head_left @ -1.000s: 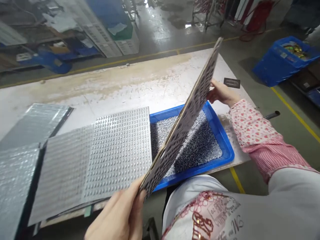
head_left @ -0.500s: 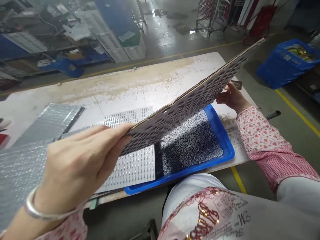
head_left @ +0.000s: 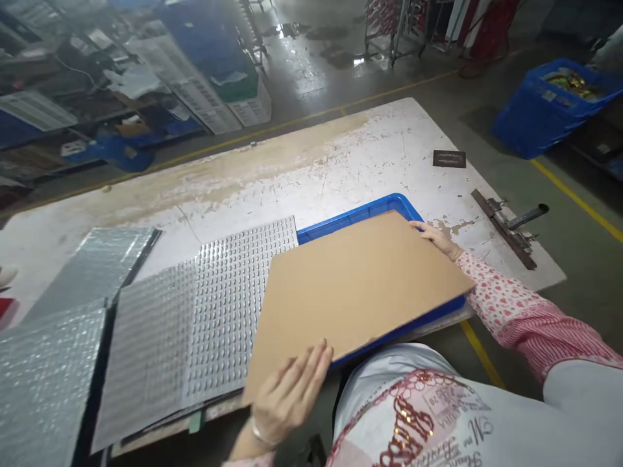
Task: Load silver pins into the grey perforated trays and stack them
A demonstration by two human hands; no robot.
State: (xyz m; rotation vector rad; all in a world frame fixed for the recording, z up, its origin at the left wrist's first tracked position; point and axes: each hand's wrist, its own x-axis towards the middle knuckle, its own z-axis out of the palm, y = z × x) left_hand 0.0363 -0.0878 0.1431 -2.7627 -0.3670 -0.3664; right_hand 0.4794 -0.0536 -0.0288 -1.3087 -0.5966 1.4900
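A flat brown board (head_left: 355, 285) lies plain side up over the blue tray (head_left: 370, 211), covering most of it. My left hand (head_left: 292, 392) grips the board's near left corner, fingers spread on top. My right hand (head_left: 435, 237) holds the board's far right edge, partly hidden behind it. The tray's contents are hidden under the board. To the left, a silver studded sheet (head_left: 228, 298) lies on the table, its right edge under the board.
More silver sheets (head_left: 48, 370) are stacked at the left of the worn white table (head_left: 316, 162). A small dark plate (head_left: 448, 158) and a metal clamp (head_left: 509, 227) lie at the right. A blue crate (head_left: 545, 110) stands on the floor beyond.
The board, held tilted up with its patterned face towards me, has been turned over and lowered flat onto the blue tray. Both hands came down with it.
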